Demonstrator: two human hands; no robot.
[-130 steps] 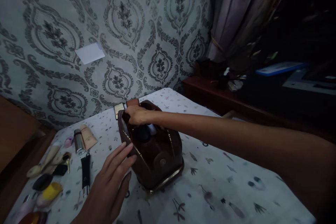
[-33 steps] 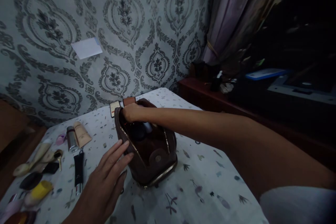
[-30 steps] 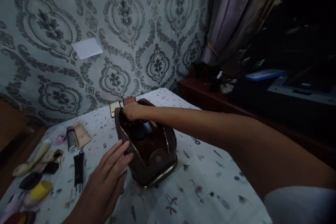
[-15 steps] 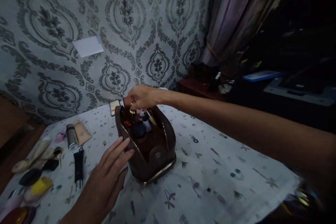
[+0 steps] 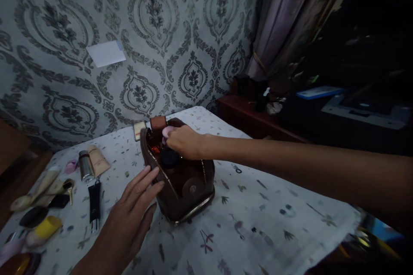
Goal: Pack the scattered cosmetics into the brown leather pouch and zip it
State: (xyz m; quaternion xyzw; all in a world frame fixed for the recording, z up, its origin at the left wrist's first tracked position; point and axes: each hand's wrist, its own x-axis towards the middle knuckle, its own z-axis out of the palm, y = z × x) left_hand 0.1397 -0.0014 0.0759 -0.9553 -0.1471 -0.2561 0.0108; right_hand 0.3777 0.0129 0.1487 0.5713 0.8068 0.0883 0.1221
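A brown cosmetic bag [image 5: 189,206] stands unzipped on the table, with a flap and metal snap at its near side. My left hand [image 5: 134,208] rests its outstretched fingertips against the bag's left wall. Inside the bag's far end, my right hand [image 5: 184,142] is closed on a pink round-topped item [image 5: 167,131], whose lower part is hidden. Below that hand a dark round container [image 5: 170,159] lies in the bag, near something orange and shiny [image 5: 155,150]. A tan leather strap [image 5: 158,123] arches over the bag's back edge.
A patterned white cloth [image 5: 245,223] covers the table. At the left lie a black tube [image 5: 94,202], a silver bottle [image 5: 85,166], a beige tube [image 5: 97,160], a yellow-banded item [image 5: 48,227] and several other cosmetics. Behind is a wallpapered wall; a dark red cabinet [image 5: 238,111] stands right.
My right hand has left the strap at the back of the bag, moved slightly right and down, and now grips the pink item. My left hand stays at the bag's side.
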